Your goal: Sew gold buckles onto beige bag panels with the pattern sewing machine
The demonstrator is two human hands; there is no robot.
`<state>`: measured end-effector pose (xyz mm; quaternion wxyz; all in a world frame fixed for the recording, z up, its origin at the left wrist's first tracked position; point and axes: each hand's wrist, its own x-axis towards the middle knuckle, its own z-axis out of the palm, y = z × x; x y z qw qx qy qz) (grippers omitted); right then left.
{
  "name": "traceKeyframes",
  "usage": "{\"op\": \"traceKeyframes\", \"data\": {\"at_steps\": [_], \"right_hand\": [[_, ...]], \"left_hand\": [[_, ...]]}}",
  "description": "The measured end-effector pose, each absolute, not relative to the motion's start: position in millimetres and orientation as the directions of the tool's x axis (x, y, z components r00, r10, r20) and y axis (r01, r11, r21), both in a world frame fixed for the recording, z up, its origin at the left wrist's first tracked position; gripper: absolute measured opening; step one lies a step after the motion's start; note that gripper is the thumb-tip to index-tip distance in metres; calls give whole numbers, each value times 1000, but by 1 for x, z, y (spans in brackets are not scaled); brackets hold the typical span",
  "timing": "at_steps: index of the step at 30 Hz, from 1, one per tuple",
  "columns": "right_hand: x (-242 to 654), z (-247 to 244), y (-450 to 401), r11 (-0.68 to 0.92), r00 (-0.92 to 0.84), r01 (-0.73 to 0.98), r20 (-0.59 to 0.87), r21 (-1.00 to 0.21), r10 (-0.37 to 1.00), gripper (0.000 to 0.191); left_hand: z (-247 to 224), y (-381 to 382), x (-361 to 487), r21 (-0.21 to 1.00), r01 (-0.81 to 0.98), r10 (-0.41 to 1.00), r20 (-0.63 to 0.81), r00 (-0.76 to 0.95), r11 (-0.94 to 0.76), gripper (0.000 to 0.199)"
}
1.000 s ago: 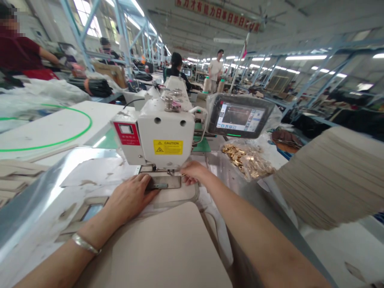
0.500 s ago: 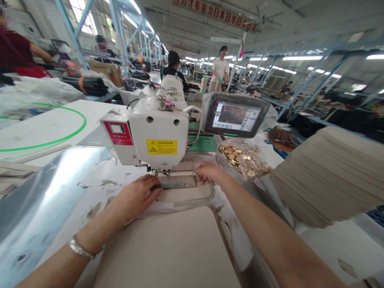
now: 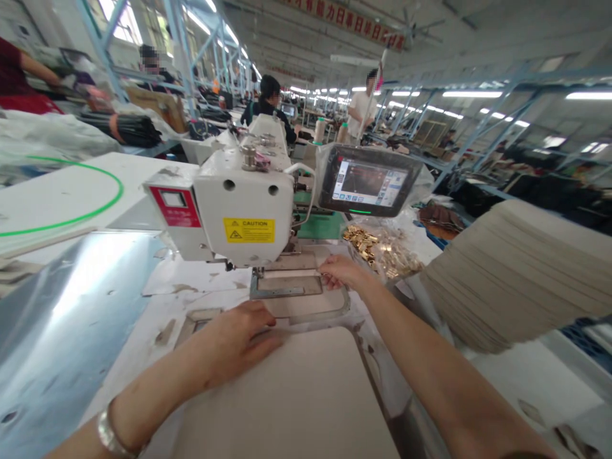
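Observation:
My left hand [image 3: 246, 338] reaches over the upper left of a beige panel [image 3: 306, 389] in front of the sewing machine [image 3: 245, 210]. Its fingers are stretched out, slightly blurred, and no object shows in them. Under the machine head, a metal clamp frame [image 3: 277, 292] lies over another beige piece [image 3: 310, 307] with rounded corners. At the frame's right end my right hand [image 3: 340, 271] has its fingertips pinched together. Whatever is between those fingers is too small to make out.
A control screen [image 3: 366, 182] stands right of the machine head. Gold metal pieces [image 3: 361, 243] lie in plastic behind my right hand. A tall stack of beige panels [image 3: 516, 280] is at right. A shiny metal plate [image 3: 81, 306] covers the left side. Several people work farther back.
My left hand has left the clamp frame and come back towards me, over the nearer panel. My right hand stays at the frame's right end. The view has shifted slightly.

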<state>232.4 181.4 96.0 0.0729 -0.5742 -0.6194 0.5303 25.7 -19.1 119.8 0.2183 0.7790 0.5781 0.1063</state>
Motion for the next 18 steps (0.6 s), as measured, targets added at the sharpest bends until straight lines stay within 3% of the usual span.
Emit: {"op": "traceKeyframes", "data": {"at_steps": [5,11,18], "right_hand": [[232,100,176,-224,-323,603,-491,-765,809,16],[239,101,165,-215,-353,604,-499,-767,791,14],[238,93,154,-168,-315,563,-398,-809,861,17]], "left_hand": [[127,-24,54,394,880,915,-183,360,-267,25],[123,-22,64,382,878,918,-150,368,-289,15],[121,-23,65,426,857,920,-123,372,-290,8]]}}
